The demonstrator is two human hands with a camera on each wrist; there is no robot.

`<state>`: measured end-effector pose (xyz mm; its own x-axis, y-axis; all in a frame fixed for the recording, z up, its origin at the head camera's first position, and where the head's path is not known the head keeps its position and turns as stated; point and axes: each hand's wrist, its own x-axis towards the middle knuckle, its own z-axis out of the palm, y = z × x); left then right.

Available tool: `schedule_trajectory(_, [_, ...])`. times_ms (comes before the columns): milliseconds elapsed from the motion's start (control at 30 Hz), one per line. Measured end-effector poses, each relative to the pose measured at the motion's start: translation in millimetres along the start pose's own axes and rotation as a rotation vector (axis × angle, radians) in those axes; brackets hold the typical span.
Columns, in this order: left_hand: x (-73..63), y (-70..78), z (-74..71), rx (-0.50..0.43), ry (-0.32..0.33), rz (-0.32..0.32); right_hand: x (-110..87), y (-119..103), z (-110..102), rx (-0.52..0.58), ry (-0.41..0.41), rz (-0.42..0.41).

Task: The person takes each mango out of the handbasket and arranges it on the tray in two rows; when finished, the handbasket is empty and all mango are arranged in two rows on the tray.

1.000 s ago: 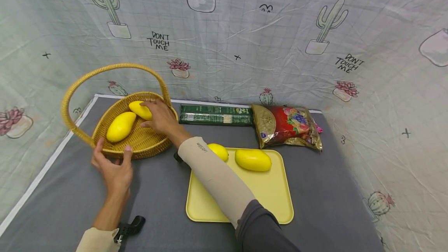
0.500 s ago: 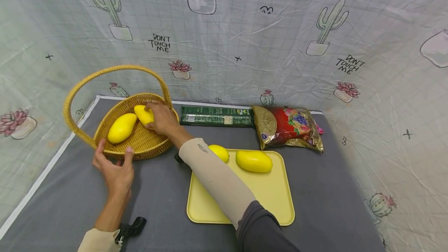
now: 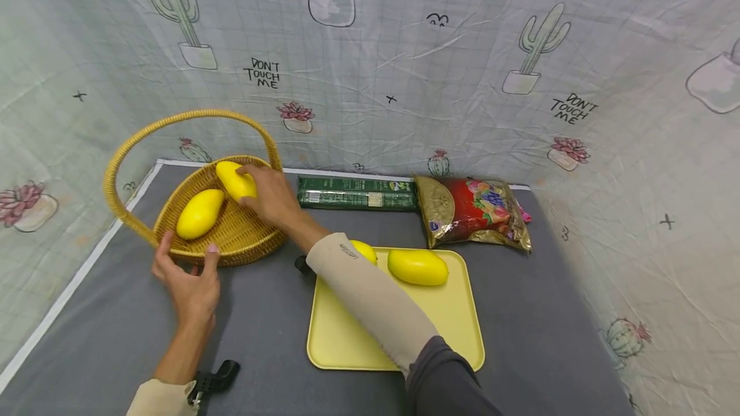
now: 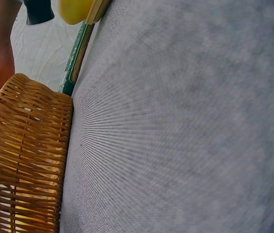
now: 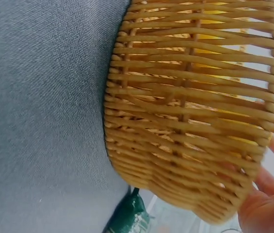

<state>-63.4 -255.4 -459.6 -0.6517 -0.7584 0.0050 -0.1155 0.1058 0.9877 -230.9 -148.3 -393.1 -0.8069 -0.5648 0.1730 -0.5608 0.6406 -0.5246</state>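
Note:
In the head view, a yellow mango [image 3: 234, 180] is in my right hand [image 3: 272, 194], held by thumb and fingers at the back of the wicker basket [image 3: 254, 250]. A second mango [image 3: 200, 214] lies on the left of the basket floor. My left hand [image 3: 191, 287] holds the near rim, thumb and index finger spread along it. Seen from the left wrist, the basket's woven side [image 4: 27, 155] stands on the grey cloth. In the right wrist view, my right fingers [image 5: 267, 204] show beyond the basket's wall [image 5: 190, 107], with yellow showing through its gaps.
A yellow tray [image 3: 335, 339] with two mangoes, one being the right mango [image 3: 417, 267], lies under my right forearm. Behind are a green packet [image 3: 357, 192] and a gold-red bag [image 3: 471, 214]. The basket's tall handle [image 3: 191, 114] arches over its opening.
My right hand has closed its fingers round the back mango and raised it slightly, tilting it. The left hand stays at the basket rim.

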Motion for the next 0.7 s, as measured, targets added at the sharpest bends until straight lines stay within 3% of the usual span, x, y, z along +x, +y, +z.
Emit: schedule_trajectory(700, [-0.2,1.8,1.2,0.003,0.005,0.01,-57.8,6.5,-39.8,0.21,0.093,-0.123])
